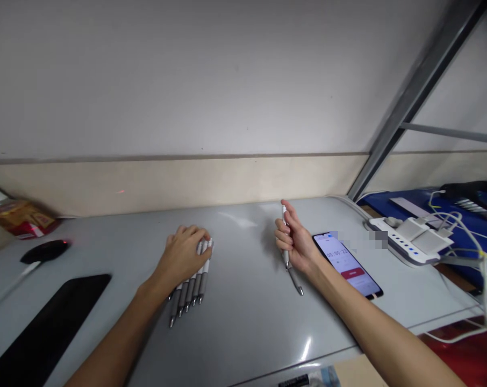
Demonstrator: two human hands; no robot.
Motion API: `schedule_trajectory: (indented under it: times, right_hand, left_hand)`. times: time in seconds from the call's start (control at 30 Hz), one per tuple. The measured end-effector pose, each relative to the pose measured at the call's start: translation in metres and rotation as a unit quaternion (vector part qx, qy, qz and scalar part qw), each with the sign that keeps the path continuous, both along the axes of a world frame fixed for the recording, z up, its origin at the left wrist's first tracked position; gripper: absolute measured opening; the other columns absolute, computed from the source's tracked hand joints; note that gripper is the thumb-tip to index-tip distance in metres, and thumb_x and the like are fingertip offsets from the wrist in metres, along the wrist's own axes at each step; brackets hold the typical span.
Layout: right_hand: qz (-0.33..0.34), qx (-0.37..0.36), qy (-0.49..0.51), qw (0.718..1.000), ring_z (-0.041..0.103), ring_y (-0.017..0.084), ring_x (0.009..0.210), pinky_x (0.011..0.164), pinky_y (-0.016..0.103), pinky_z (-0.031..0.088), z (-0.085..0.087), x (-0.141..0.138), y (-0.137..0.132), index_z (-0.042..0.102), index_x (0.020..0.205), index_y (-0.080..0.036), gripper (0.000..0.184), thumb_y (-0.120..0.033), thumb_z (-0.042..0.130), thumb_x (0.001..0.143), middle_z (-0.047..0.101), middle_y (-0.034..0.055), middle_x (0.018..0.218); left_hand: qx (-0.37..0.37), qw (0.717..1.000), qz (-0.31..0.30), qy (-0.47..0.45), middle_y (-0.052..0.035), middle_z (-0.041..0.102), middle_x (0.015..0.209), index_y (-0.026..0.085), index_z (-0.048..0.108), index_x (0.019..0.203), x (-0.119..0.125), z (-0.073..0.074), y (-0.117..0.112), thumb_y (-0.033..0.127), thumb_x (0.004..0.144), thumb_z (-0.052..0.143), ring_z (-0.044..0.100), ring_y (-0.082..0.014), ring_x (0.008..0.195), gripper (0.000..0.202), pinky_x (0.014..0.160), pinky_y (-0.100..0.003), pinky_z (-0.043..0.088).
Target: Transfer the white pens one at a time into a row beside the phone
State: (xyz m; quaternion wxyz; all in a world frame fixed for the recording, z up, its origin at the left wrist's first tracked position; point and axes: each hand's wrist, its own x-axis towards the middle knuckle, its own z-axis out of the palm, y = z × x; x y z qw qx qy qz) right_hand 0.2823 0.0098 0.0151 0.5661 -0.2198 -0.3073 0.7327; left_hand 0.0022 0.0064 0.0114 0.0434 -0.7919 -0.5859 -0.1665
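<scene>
My left hand (185, 251) lies over the upper ends of a row of several white and grey pens (190, 290) on the grey table (243, 317), with its fingers curled down on them. My right hand (294, 242) is closed round a single white and grey pen (292, 271), which it holds tilted, tip pointing down towards me. The two hands are about a hand's width apart.
A phone (350, 266) with a lit timer screen lies just right of my right hand. A white power strip (408, 242) with chargers and cables is at the right. A black mouse (45, 251) and a black pad (50, 328) are at the left, beside a red and yellow packet (21, 219).
</scene>
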Motion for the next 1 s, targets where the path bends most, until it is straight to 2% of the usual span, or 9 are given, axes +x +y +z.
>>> schedule_trajectory:
  times: [0.17,0.27,0.57,0.83,1.0]
  right_hand:
    - [0.010,0.004,-0.003,1.000,0.013,0.005,0.042,0.037,0.016,0.009,0.001,0.000,-0.001,0.044,0.120,-0.039,0.041,-0.035,0.064,0.084,0.026,-0.0088,0.060]
    - [0.012,0.005,-0.015,1.000,0.012,0.005,0.043,0.036,0.016,0.009,0.002,0.000,-0.001,0.046,0.115,-0.037,0.036,-0.036,0.063,0.084,0.025,-0.0088,0.059]
    - [0.009,0.009,-0.035,0.999,0.013,0.005,0.042,0.036,0.015,0.009,0.003,-0.001,-0.002,0.045,0.115,-0.036,0.037,-0.038,0.064,0.083,0.025,-0.0091,0.059]
    - [0.011,0.007,-0.030,0.999,0.012,0.005,0.041,0.036,0.016,0.009,0.003,-0.002,-0.002,0.046,0.109,-0.034,0.028,-0.037,0.062,0.085,0.025,-0.0091,0.058]
    - [0.005,0.013,-0.071,0.997,0.017,0.004,0.041,0.036,0.014,0.013,0.003,0.001,0.000,0.047,0.108,-0.032,0.029,-0.038,0.062,0.084,0.033,-0.0094,0.059]
  left_hand:
    - [0.002,1.000,0.002,0.008,-0.0058,0.063,0.093,0.023,0.061,0.090,0.003,-0.006,0.000,0.035,0.082,0.051,0.049,-0.0273,0.094,0.017,0.074,-0.038,0.035]
    - [0.003,1.000,-0.006,0.009,-0.0055,0.063,0.094,0.023,0.061,0.090,0.008,-0.008,-0.001,0.035,0.084,0.048,0.049,-0.0266,0.095,0.018,0.074,-0.037,0.034]
    - [0.006,0.999,-0.030,-0.008,-0.0053,0.063,0.094,0.023,0.060,0.091,0.018,-0.010,-0.005,0.031,0.086,0.046,0.049,-0.0252,0.095,0.017,0.075,-0.037,0.031]
    - [0.002,0.997,-0.064,-0.046,-0.0035,0.064,0.087,0.023,0.059,0.089,0.019,-0.010,-0.006,0.028,0.087,0.046,0.049,-0.0226,0.091,0.015,0.075,-0.036,0.031]
    - [-0.013,0.997,-0.066,-0.045,-0.0017,0.064,0.083,0.023,0.059,0.089,0.021,-0.007,-0.008,0.031,0.086,0.049,0.049,-0.0224,0.089,0.013,0.074,-0.035,0.029]
